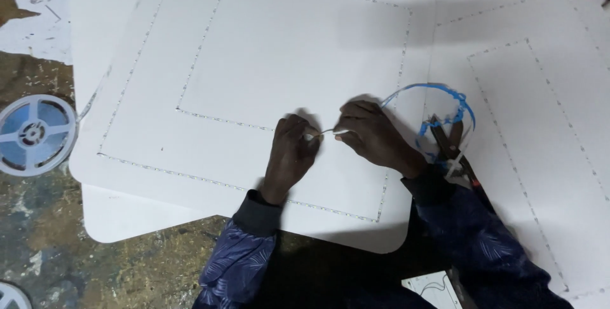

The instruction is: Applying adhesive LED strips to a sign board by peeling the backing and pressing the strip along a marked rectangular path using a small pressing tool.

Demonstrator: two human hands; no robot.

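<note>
Nearby, blue wire loop (445, 109) and pliers (450, 144) beside right hand (375, 137)

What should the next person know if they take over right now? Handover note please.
Left hand: grip pinched on one end of a thin white strip piece. Right hand: grip pinched on its other end.
Both work over the large white rounded-corner board, at the lower edge of the inner square.
Done: dotted light strip runs along the outer square and most of the inner one.
Left: the inner square's lower run stops near the hands; that gap appears unfinished.
Nearby: blue wire loop and dark-handled pliers beside the right wrist; blue-and-white strip reel on the floor to the left.
</note>
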